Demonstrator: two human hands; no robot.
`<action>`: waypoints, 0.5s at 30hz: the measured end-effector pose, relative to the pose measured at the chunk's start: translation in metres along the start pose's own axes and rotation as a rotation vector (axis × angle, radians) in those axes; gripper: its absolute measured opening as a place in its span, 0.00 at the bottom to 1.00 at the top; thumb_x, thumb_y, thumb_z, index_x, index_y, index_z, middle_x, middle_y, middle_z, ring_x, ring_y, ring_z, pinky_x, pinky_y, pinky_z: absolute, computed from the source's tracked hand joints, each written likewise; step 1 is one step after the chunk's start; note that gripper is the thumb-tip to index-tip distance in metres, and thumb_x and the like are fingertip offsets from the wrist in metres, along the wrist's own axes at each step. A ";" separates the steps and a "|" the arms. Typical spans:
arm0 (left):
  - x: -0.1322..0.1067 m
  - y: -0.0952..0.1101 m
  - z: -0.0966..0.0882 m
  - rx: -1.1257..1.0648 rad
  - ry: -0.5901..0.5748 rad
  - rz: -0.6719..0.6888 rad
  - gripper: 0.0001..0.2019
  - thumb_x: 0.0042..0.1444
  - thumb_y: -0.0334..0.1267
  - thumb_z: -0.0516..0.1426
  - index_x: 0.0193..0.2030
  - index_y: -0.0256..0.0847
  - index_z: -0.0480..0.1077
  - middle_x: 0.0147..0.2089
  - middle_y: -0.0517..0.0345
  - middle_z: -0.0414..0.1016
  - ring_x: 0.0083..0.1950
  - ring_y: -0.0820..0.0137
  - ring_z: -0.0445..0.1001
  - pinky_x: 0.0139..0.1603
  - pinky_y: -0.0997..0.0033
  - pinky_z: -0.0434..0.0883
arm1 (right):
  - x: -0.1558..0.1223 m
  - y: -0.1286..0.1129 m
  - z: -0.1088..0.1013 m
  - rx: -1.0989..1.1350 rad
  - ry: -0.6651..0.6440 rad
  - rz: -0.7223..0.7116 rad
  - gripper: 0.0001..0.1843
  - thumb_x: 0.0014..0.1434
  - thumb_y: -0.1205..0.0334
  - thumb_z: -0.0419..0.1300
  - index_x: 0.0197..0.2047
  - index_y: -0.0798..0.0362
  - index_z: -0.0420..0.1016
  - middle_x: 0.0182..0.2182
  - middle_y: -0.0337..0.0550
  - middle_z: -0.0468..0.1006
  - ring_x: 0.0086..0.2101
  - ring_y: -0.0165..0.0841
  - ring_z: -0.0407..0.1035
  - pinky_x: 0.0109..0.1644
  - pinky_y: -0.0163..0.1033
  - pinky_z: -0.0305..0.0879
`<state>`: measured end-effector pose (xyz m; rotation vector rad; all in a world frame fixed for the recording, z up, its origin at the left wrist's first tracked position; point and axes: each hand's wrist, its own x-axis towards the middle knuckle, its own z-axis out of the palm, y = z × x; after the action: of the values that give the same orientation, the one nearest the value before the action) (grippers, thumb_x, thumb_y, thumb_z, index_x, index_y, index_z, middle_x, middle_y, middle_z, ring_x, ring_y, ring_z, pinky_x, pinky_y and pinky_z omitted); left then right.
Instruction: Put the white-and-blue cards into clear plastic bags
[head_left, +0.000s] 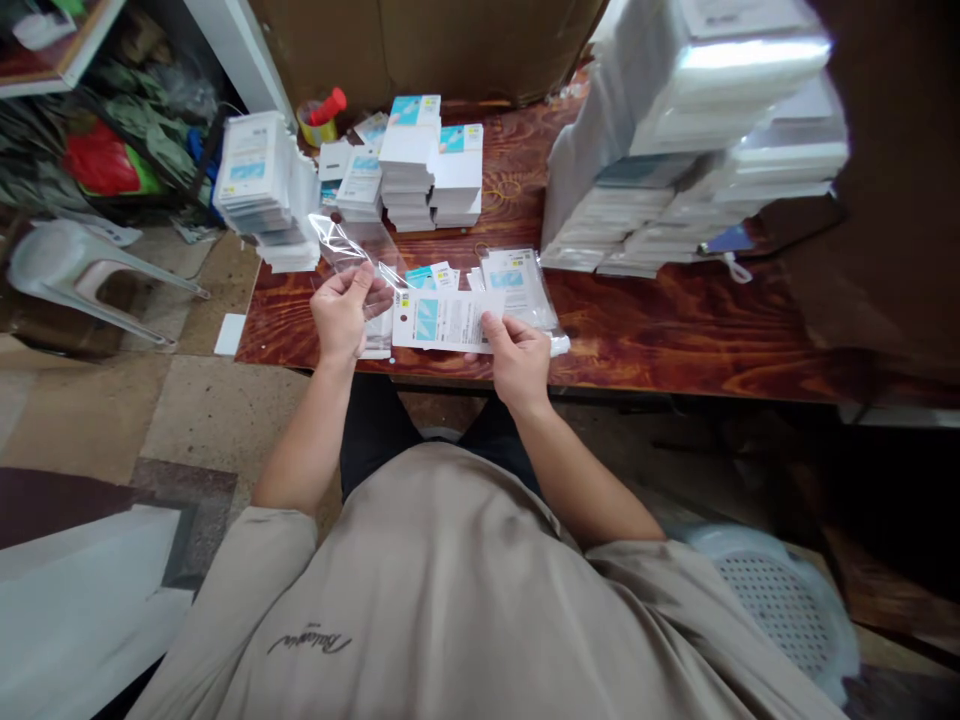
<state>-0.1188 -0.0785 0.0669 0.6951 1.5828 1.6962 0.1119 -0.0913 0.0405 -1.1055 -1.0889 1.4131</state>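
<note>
My left hand (346, 308) pinches a clear plastic bag (352, 245), which stands up above the fingers with a round hole near its top. In my right hand (519, 358) is a white printed card (450, 318) with blue pictures, held by its right end between thumb and fingers. The card's left end lies close beside my left fingers; whether it touches the bag I cannot tell. Under and behind the card are loose printed cards (442, 273) and a pile of bagged cards (517, 283) on the wooden table (622, 335).
Stacks of cards (409, 160) stand at the back, with another stack (262, 180) at the left edge. Tall piles of packed cards (675, 150) rise on the right. A yellow container (316, 130) holds something red. Plastic stools (60, 260) stand on the floor at left and lower right.
</note>
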 end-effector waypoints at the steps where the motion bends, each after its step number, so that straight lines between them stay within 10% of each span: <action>1: -0.003 -0.002 0.004 -0.005 -0.005 -0.007 0.18 0.57 0.54 0.69 0.39 0.41 0.75 0.38 0.51 0.82 0.43 0.62 0.85 0.42 0.64 0.83 | 0.001 0.005 0.004 0.011 0.033 -0.017 0.26 0.57 0.34 0.70 0.32 0.51 0.78 0.20 0.35 0.75 0.18 0.32 0.71 0.19 0.36 0.73; 5: -0.016 -0.011 0.017 -0.020 -0.022 -0.009 0.18 0.57 0.54 0.69 0.42 0.42 0.75 0.41 0.52 0.84 0.44 0.64 0.85 0.41 0.68 0.82 | 0.002 0.015 0.023 0.100 0.125 -0.065 0.29 0.58 0.31 0.67 0.33 0.51 0.76 0.26 0.36 0.78 0.22 0.32 0.76 0.25 0.37 0.78; 11: -0.022 -0.001 0.014 -0.135 -0.159 0.010 0.22 0.47 0.51 0.75 0.42 0.41 0.77 0.43 0.51 0.85 0.48 0.57 0.85 0.45 0.60 0.83 | 0.008 0.008 0.006 -0.040 -0.306 -0.095 0.31 0.59 0.30 0.65 0.28 0.52 0.79 0.24 0.39 0.78 0.25 0.32 0.74 0.30 0.38 0.76; 15: -0.036 0.010 0.012 -0.152 -0.344 -0.052 0.24 0.42 0.50 0.77 0.42 0.40 0.79 0.45 0.50 0.85 0.51 0.53 0.84 0.47 0.57 0.83 | 0.024 0.001 -0.012 -0.123 -0.303 -0.197 0.32 0.48 0.27 0.72 0.32 0.51 0.79 0.26 0.38 0.79 0.28 0.32 0.73 0.34 0.39 0.75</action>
<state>-0.0884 -0.0997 0.0806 0.8106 1.2104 1.5437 0.1214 -0.0669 0.0350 -0.8578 -1.4765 1.3988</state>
